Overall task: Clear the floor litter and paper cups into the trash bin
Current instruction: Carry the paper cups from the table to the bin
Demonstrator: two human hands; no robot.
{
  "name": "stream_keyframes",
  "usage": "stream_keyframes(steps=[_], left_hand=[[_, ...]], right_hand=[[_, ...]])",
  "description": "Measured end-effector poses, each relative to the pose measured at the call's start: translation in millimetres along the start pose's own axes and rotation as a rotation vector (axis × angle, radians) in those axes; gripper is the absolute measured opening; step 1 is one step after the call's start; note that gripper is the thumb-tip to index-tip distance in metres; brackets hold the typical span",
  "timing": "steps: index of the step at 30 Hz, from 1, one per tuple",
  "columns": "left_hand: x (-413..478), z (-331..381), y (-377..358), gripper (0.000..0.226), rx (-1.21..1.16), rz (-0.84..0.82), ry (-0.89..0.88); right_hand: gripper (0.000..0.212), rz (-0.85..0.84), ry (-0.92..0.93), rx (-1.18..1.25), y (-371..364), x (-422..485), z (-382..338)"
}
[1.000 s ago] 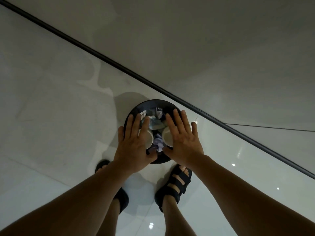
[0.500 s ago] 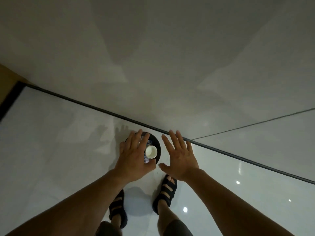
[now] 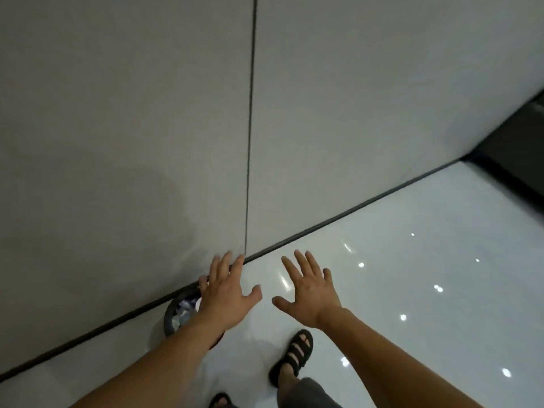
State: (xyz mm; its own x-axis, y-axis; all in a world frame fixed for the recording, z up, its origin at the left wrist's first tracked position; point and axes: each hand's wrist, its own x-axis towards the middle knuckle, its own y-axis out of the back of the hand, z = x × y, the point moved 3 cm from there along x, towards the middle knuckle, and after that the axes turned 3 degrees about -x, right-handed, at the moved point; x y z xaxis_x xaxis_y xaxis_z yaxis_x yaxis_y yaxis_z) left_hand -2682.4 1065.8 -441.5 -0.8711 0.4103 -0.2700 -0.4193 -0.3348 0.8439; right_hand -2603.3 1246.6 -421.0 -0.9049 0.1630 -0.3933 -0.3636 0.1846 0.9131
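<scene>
Left grip [image 3: 225, 293] and right grip [image 3: 310, 293] are both spread and empty, and the trash bin [image 3: 169, 319] under the left grip looks light, I'd grab its rim.

We record a glossy white floor [image 3: 412, 290] with small light reflections scattered at right. A dark round trash bin [image 3: 170, 320] stands on it at near left, against the dark strip [image 3: 338, 220] along the wall's foot. A black sandal [image 3: 293, 353] stands right of the bin, apart from it; a second sandal [image 3: 219, 401] shows at the near edge.
</scene>
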Motion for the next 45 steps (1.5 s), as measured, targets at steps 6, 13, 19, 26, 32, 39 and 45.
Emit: stream_keyframes(steps=[6,13,19,26,32,39,45], left_hand=[[-2.6,137.0,-17.8,0.082,0.149,-0.089,-0.314],[-27.3,331.5,-86.5,0.076,0.262,-0.158,-0.598],[-72.2,497.4,-167.5,0.075,0.225,-0.256,-0.826],[-93.6,633.0,-251.3,0.074,0.253,-0.348,-1.013],[-81.2,738.0,-329.6,0.074,0.254,-0.45,-1.123],[-73.4,891.6,-394.3,0.075,0.255,-0.547,-1.313],[-106.7,994.4,-452.1,0.075,0.301,-0.636,-1.45]], right_hand=[[0.09,0.106,-0.34,0.187,0.8,-104.2,107.3],[0.091,0.28,-0.62,0.334,-1.9,-213.9,260.8],[0.09,0.326,-0.879,0.415,-11.8,-326.3,388.4],[0.09,0.304,-1.09,0.496,-35.9,-405.0,489.3],[0.09,0.265,-1.228,0.511,-50.6,-431.9,592.0],[0.089,0.25,-1.463,0.553,-44.9,-477.3,708.1],[0.088,0.247,-1.608,0.665,-57.4,-531.1,774.8]])
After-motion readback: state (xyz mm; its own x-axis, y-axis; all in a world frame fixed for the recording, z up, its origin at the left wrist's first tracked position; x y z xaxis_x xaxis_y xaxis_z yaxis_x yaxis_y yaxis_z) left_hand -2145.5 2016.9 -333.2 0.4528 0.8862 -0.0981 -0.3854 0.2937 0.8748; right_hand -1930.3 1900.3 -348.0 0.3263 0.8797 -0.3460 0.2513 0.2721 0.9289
